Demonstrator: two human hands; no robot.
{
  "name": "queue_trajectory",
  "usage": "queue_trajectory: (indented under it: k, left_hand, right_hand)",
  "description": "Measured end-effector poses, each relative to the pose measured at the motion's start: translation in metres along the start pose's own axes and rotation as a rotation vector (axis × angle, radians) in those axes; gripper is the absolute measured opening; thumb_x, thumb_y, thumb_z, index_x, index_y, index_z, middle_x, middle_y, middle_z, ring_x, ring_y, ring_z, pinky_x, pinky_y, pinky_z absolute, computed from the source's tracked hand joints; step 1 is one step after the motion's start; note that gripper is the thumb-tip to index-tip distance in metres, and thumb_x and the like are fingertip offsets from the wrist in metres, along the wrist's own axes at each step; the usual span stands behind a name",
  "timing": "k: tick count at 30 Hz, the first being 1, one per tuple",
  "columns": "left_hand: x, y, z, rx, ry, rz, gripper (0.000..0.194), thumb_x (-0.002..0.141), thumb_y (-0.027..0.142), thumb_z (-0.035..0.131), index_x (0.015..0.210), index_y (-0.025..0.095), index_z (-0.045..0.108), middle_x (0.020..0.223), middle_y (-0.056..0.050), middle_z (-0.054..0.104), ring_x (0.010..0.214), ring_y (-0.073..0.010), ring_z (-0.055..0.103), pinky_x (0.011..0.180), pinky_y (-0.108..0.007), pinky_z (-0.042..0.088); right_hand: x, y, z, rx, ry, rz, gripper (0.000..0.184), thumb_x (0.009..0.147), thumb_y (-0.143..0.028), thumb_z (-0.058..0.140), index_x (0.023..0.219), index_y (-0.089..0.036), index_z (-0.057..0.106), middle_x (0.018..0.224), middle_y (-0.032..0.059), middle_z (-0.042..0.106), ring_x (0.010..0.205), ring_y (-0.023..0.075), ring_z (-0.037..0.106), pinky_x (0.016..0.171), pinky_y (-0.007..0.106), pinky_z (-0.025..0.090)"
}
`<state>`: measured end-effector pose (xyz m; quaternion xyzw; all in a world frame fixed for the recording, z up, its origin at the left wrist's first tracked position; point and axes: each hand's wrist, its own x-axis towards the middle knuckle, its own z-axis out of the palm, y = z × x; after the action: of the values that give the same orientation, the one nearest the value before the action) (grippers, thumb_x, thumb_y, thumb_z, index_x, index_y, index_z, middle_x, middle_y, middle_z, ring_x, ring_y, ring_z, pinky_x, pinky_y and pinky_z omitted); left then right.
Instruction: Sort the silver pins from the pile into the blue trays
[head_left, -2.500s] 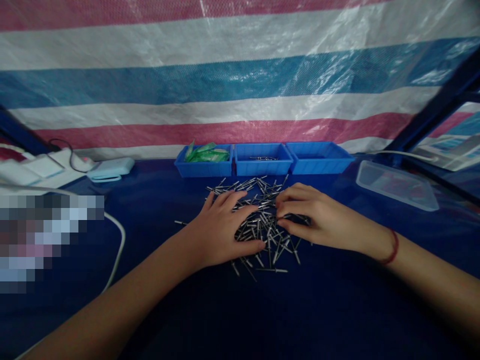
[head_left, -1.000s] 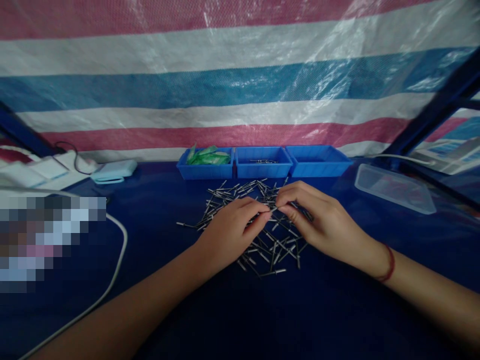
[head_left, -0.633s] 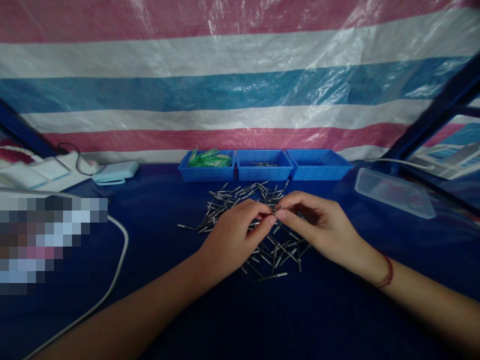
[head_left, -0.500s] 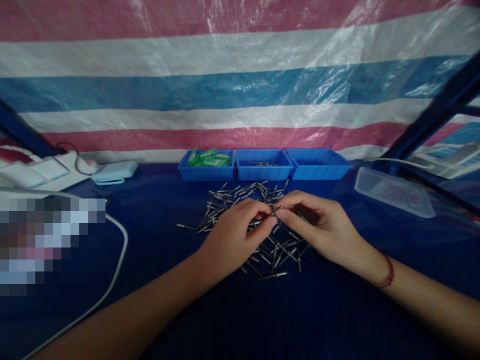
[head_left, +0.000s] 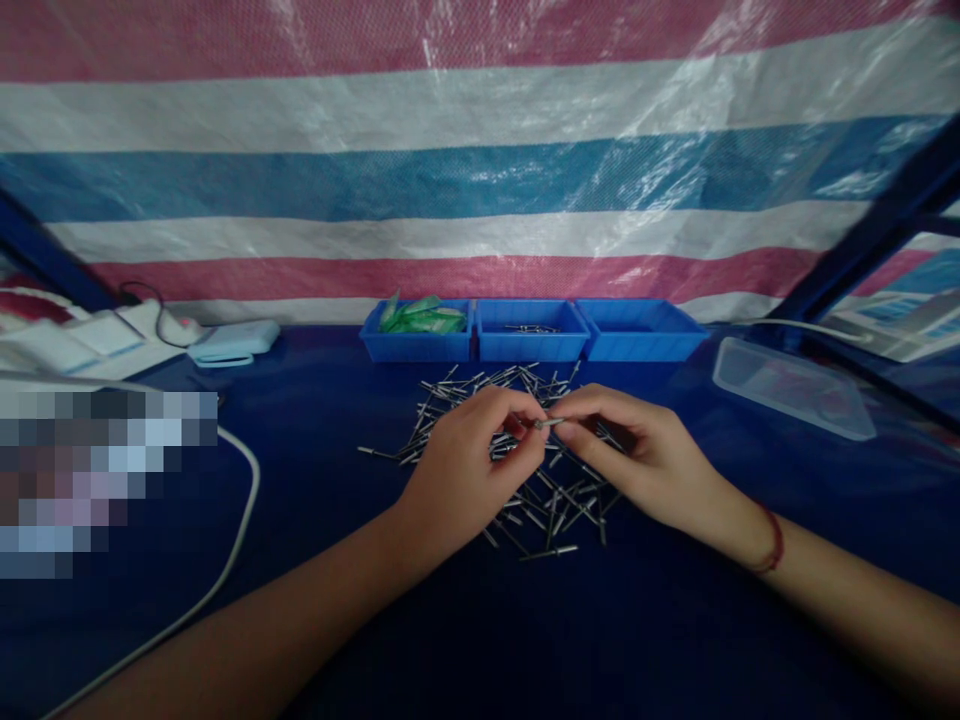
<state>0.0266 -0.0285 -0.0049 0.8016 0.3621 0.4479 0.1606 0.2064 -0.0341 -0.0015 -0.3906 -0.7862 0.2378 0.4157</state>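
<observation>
Between my fingertips is a small silvery blind rivet [head_left: 551,422], pinched from both sides. My left hand [head_left: 480,455] has its thumb and forefinger closed on the rivet's left end. The thumb and forefinger of my right hand [head_left: 637,445] grip its right end. Under and around both hands lies a loose pile of blind rivets [head_left: 555,505], thin metal pins with brighter sleeves. My hands cover the middle of the pile.
Three blue bins stand behind the pile: the left bin [head_left: 416,347] with green packets [head_left: 421,316], the middle bin [head_left: 532,347] with a few rivets, and the right bin [head_left: 645,347]. A clear plastic lid [head_left: 791,390] lies right; a white cable [head_left: 251,490] curves left.
The rivet between my fingertips shows more clearly now, lying nearly level. Both hands have shifted only slightly. The whole view has moved a little.
</observation>
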Motion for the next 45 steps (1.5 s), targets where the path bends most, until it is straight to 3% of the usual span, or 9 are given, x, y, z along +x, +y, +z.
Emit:
queue_trajectory:
  k: [8, 11, 16, 22, 26, 32, 37, 45]
  left_hand:
    - [0.000, 0.001, -0.002, -0.025, -0.020, 0.021, 0.005, 0.081, 0.019, 0.054, 0.086, 0.018, 0.056, 0.080, 0.000, 0.063, 0.071, -0.0095, 0.058, 0.067, -0.023, 0.048]
    - [0.006, -0.004, -0.009, -0.012, 0.032, 0.005, 0.010, 0.081, 0.018, 0.054, 0.091, 0.017, 0.055, 0.085, -0.001, 0.064, 0.073, -0.0090, 0.059, 0.069, -0.023, 0.048]
    - [0.021, -0.024, -0.027, -0.023, 0.205, -0.179, 0.017, 0.082, 0.020, 0.051, 0.098, 0.017, 0.053, 0.084, -0.002, 0.063, 0.069, -0.0098, 0.060, 0.063, -0.022, 0.048]
    - [0.030, -0.041, -0.039, -0.083, 0.265, -0.294, 0.020, 0.084, 0.022, 0.048, 0.102, 0.016, 0.053, 0.086, -0.004, 0.063, 0.066, -0.0092, 0.059, 0.060, -0.021, 0.047]
    - [0.033, -0.045, -0.044, -0.135, 0.288, -0.331, 0.020, 0.086, 0.026, 0.046, 0.102, 0.017, 0.053, 0.082, -0.003, 0.063, 0.067, -0.0094, 0.060, 0.059, -0.020, 0.047]
    - [0.038, -0.049, -0.051, -0.178, 0.359, -0.366, 0.021, 0.089, 0.031, 0.041, 0.096, 0.016, 0.054, 0.079, -0.004, 0.064, 0.073, -0.0108, 0.060, 0.063, -0.021, 0.048]
    - [0.041, -0.046, -0.053, -0.230, 0.357, -0.432, 0.021, 0.089, 0.031, 0.041, 0.093, 0.016, 0.054, 0.077, -0.003, 0.064, 0.071, -0.0108, 0.060, 0.062, -0.022, 0.048]
    - [0.039, -0.037, -0.062, -0.155, 0.142, -0.382, 0.018, 0.081, 0.017, 0.045, 0.095, 0.016, 0.055, 0.075, -0.001, 0.063, 0.068, -0.0103, 0.059, 0.063, -0.022, 0.048]
  right_hand:
    - [0.003, -0.003, -0.001, 0.027, -0.083, -0.013, 0.016, 0.085, -0.027, 0.050, 0.087, -0.020, 0.064, 0.084, 0.0031, 0.066, 0.075, 0.0131, 0.061, 0.067, 0.026, 0.049]
    - [0.014, 0.001, -0.009, -0.032, -0.017, 0.031, 0.022, 0.085, -0.033, 0.049, 0.079, -0.019, 0.065, 0.077, 0.0024, 0.065, 0.071, 0.0132, 0.060, 0.065, 0.025, 0.048]
    - [0.054, 0.025, -0.027, -0.308, 0.262, 0.067, 0.025, 0.082, -0.037, 0.049, 0.079, -0.019, 0.066, 0.079, 0.0039, 0.067, 0.071, 0.0168, 0.061, 0.065, 0.030, 0.047]
    - [0.103, 0.051, -0.032, -0.691, 0.267, -0.046, 0.022, 0.080, -0.030, 0.048, 0.072, -0.019, 0.066, 0.072, 0.0062, 0.067, 0.064, 0.0184, 0.059, 0.062, 0.032, 0.044]
    - [0.115, 0.068, -0.029, -0.819, 0.198, -0.121, 0.023, 0.081, -0.030, 0.047, 0.076, -0.017, 0.065, 0.075, 0.0084, 0.067, 0.071, 0.0209, 0.060, 0.069, 0.035, 0.044]
    - [0.097, 0.054, -0.025, -0.712, 0.199, -0.095, 0.021, 0.082, -0.031, 0.048, 0.080, -0.018, 0.065, 0.080, 0.0075, 0.067, 0.076, 0.0223, 0.060, 0.075, 0.038, 0.044]
    - [0.062, 0.030, -0.026, -0.584, 0.061, -0.141, 0.017, 0.082, -0.031, 0.049, 0.078, -0.023, 0.063, 0.081, 0.0038, 0.068, 0.077, 0.0209, 0.060, 0.073, 0.037, 0.045]
    - [0.016, 0.044, -0.023, -0.462, 0.014, -0.095, 0.013, 0.081, -0.030, 0.052, 0.079, -0.022, 0.062, 0.080, 0.0038, 0.067, 0.077, 0.0190, 0.061, 0.070, 0.035, 0.048]
